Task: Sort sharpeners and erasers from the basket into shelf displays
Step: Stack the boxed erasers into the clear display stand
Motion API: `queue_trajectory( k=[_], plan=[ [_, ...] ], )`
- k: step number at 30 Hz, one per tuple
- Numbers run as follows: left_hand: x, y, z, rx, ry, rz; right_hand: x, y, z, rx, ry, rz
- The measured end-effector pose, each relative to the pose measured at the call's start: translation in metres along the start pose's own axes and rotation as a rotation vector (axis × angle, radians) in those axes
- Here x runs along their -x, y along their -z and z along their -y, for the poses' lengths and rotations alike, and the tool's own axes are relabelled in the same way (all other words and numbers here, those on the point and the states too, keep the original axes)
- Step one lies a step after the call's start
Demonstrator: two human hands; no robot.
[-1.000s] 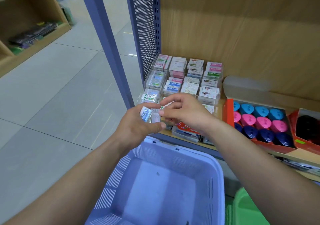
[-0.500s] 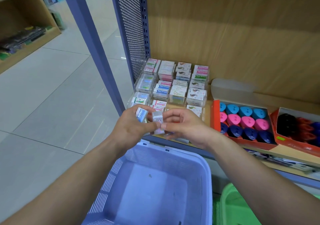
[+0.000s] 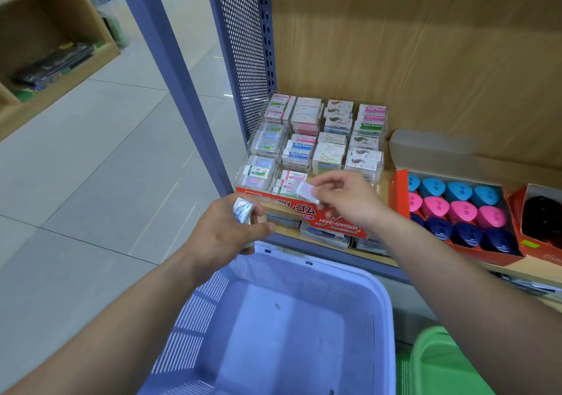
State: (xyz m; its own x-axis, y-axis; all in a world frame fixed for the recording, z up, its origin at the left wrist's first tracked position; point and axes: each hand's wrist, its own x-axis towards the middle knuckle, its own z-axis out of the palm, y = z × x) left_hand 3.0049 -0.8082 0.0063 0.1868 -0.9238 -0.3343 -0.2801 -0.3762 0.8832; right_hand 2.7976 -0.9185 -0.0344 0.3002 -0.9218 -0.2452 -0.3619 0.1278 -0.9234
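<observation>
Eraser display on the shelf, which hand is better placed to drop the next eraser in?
Right, probably. The right hand pinches a single eraser at the front row of the clear eraser display, while the left hand grips other erasers lower, near the basket rim.

Open room is left above the eraser display [image 3: 316,139], and it can be entered from the front. The left side is closed by the perforated side panel [image 3: 243,45], the rear by the wooden back panel [image 3: 410,45]. On the right, passage is bounded by the raised lid flap [image 3: 431,151] of the sharpener box [image 3: 399,194], just beside the display. The display's front row is partly covered by the right hand [image 3: 346,200], in whose grip an eraser [image 3: 307,191] is pinched. Below the shelf [image 3: 386,181], the approach is crowded by the basket [image 3: 334,265]; over its far left corner the left hand [image 3: 225,230] is held, with erasers [image 3: 242,210] gripped.
</observation>
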Motion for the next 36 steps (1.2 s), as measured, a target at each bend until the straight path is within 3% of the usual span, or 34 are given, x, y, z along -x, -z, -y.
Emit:
queue_trajectory(
  k=[6, 11, 15, 17, 20, 24, 31, 36],
  plan=[
    [-0.004, 0.009, 0.01, -0.009, 0.036, -0.003, -0.062, -0.03, -0.004, 0.269, 0.171, -0.153],
    [-0.005, 0.011, 0.01, 0.014, 0.068, -0.005, -0.08, -0.043, -0.016, 0.687, 0.227, -0.079],
    [-0.005, 0.011, 0.007, -0.006, 0.049, -0.002, -0.081, -0.035, -0.017, 0.883, 0.281, 0.017],
    [-0.005, 0.009, 0.004, -0.011, 0.031, 0.003, -0.071, -0.031, -0.013, 0.822, 0.291, 0.013],
    [-0.004, 0.005, 0.0, 0.023, 0.016, 0.012, -0.038, -0.029, 0.009, 0.51, 0.325, -0.036],
    [-0.005, -0.003, -0.003, -0.02, -0.026, 0.052, 0.014, -0.032, 0.048, 0.06, 0.244, 0.217],
    [0.0, -0.021, -0.015, -0.102, -0.107, 0.104, 0.032, -0.028, 0.062, 0.104, 0.196, 0.238],
    [0.001, -0.028, -0.022, -0.027, -0.142, 0.116, 0.035, -0.003, 0.06, -0.128, 0.086, 0.263]
  ],
)
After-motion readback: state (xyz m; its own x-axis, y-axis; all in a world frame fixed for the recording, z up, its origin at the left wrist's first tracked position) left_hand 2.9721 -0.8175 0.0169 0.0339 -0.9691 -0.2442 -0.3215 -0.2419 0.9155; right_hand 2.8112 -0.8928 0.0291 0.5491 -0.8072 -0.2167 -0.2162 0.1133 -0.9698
